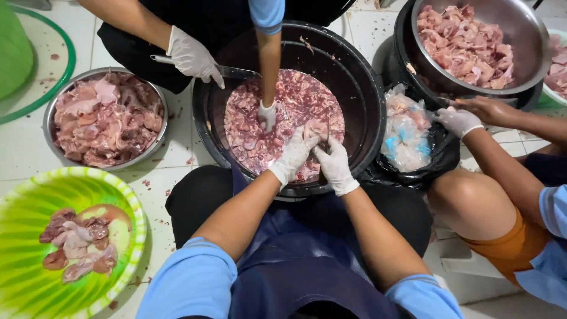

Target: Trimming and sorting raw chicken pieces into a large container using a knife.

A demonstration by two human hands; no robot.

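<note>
Both gloved hands, left hand (291, 156) and right hand (335, 164), had fingers closed on a piece of raw meat (315, 130) at the near side of the black tub (366, 100). Risk: a co-worker's knife (233, 71) and a third hand (267, 115) shared the tub; wet gloves could slip. Steel bowl (56, 106) and green basin (139, 218) crowded the floor on the left.

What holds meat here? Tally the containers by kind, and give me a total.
Steel bowls: 2
Black tub: 1
Green patterned plastic bowl: 1
Pale bowl cut off at the right edge: 1
Total: 5
</note>
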